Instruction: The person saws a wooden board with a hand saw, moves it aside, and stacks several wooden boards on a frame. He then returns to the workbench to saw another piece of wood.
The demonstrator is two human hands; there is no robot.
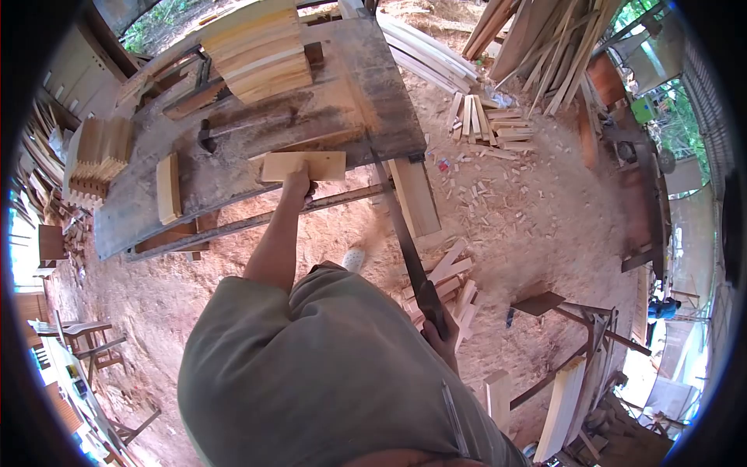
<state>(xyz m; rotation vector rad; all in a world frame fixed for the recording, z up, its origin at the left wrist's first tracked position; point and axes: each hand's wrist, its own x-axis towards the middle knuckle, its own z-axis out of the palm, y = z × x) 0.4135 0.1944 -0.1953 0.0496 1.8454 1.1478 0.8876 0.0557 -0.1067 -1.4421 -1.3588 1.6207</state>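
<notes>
A short, pale wooden board (pixel 325 165) lies at the near edge of the workbench (pixel 334 93). My left hand (pixel 297 185) is closed on its near edge, with the arm stretched forward. Down by my right side, my right hand (pixel 443 335) is wrapped round the dark handle of a handsaw (pixel 405 233). The saw's long blade slants up and forward, its narrow tip at the bench edge just right of the board. Behind the board a thin wooden strip (pixel 311 142) lies on the dusty benchtop.
A hammer (pixel 207 137) lies farther back on the bench. Stacked boards (pixel 261 58) stand at its far side, another stack (pixel 97 156) at its left end and a few boards (pixel 168 188) nearer. Offcuts (pixel 490 124) litter the ground. Wooden trestles (pixel 587 335) stand at right.
</notes>
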